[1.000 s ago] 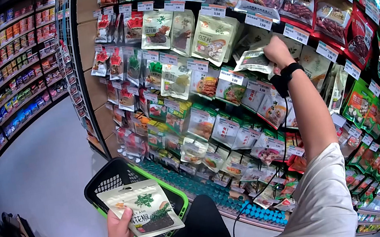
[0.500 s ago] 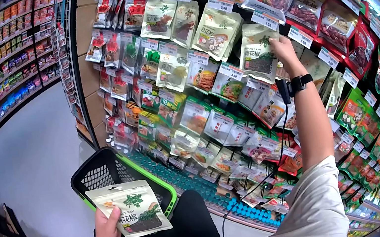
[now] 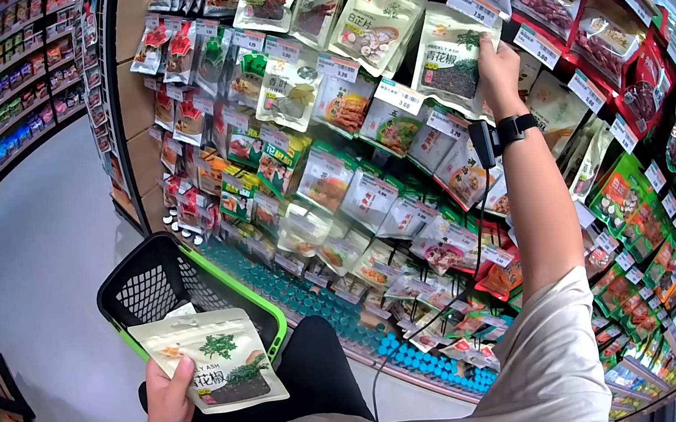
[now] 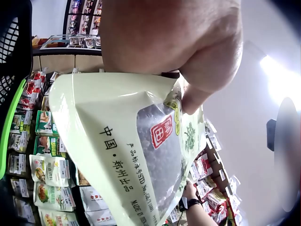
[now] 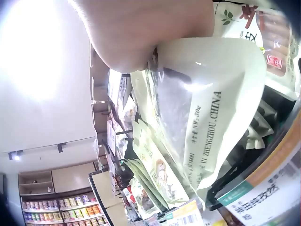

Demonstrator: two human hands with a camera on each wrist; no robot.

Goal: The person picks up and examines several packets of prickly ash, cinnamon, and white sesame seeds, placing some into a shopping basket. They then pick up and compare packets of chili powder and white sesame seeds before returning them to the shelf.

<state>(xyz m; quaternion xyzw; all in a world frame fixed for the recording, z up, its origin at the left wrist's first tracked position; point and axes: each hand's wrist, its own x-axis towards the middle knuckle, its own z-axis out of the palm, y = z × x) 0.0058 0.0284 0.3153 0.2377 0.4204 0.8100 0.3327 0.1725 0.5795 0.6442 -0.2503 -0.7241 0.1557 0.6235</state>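
Note:
In the head view my left hand grips a pale spice packet by its left side, thumb across the front. The label reads "ly ash", with a green sprig and a dark window. My right hand pinches the right edge of a matching prickly ash packet, which stands upright against the rack just below a price tag. In the right wrist view the back of this packet shows, its far edge beside the hanging stock. The left wrist view shows the other packet's back.
Below the left packet is a black basket with a green rim, holding a pale item partly hidden. Hanging rows of seasoning packets fill the rack ahead. A thin cable hangs from the right wrist. Stocked shelves stand across the aisle.
My right hand has brought its packet from tilted among the stock to upright, front showing. The left hand still holds its packet over the basket. The head view has shifted slightly.

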